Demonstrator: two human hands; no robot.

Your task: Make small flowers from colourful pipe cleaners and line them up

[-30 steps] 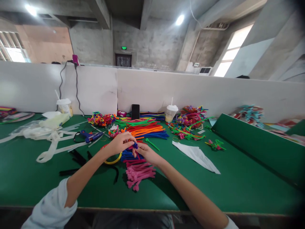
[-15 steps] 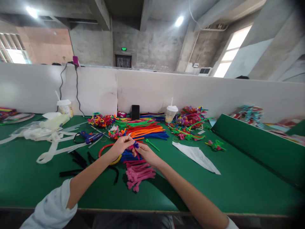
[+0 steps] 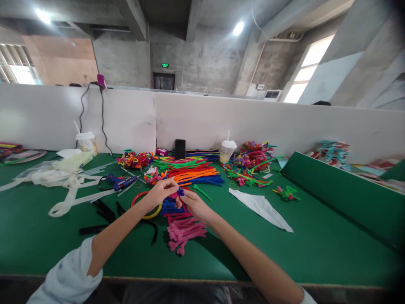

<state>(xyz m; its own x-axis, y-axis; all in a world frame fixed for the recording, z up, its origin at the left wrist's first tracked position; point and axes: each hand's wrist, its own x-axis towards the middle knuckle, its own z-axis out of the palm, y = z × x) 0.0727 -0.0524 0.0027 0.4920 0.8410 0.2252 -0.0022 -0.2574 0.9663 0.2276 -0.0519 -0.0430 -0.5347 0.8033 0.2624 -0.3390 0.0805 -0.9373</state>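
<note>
My left hand (image 3: 163,193) and my right hand (image 3: 195,204) meet over the middle of the table, both closed in a pinch. Between their fingertips is a small piece of bent pipe cleaners (image 3: 180,192), dark blue with some pink; fingers hide much of it. Just below lie blue pipe cleaners (image 3: 169,207) and a bundle of pink pipe cleaners (image 3: 185,232) with looped ends. Behind the hands, orange pipe cleaners (image 3: 196,174) are spread out. A green pipe cleaner (image 3: 202,192) rests to the right. Partly under my left forearm is a red and yellow ring (image 3: 136,199).
A blue glue gun (image 3: 122,181) and white strips (image 3: 72,196) lie left, black pipe cleaners (image 3: 106,211) nearer. Rightward are a white cloth-like sheet (image 3: 261,207), twisted pipe-cleaner pieces (image 3: 286,193) and a green divider (image 3: 335,194). A lidded cup (image 3: 227,151) and a phone (image 3: 180,149) stand behind.
Both hands stay nearly in place, with only slight finger movement around the blue and pink piece. The things on the table have not moved.
</note>
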